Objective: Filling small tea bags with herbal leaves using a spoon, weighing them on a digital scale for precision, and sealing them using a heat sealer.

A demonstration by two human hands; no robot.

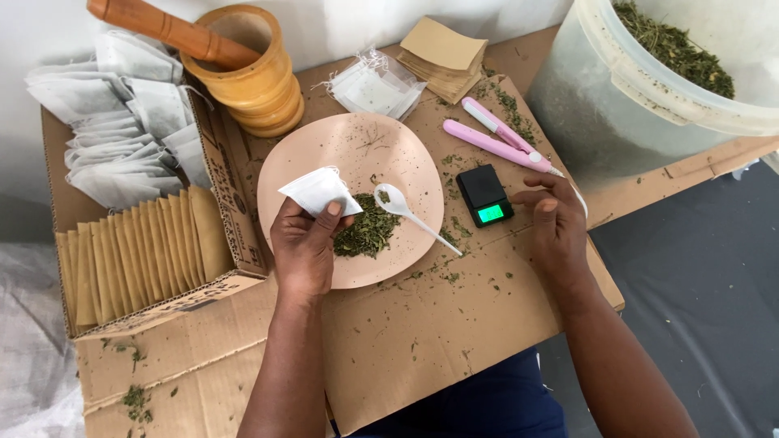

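Two hands: the left hand (pixel 304 247) pinches one white tea bag (pixel 318 191) over the pink plate (pixel 296 162) (frame middle), while the right hand (pixel 558 227) rests open by one small scale (pixel 484 195), two pink tools (pixel 499 139) beyond

We see a work surface (pixel 422 341) made of flattened brown cardboard, creased and scattered with green flecks, its edges overhanging on the near side. Behind it along the top edge runs a plain white wall (pixel 49 32), evenly and softly lit with no hard shadows. To the right we find a dark grey floor covering (pixel 698 276) with a few pale specks on it, and at the lower left a pale, wrinkled sheet (pixel 28 341) lies beside the cardboard.
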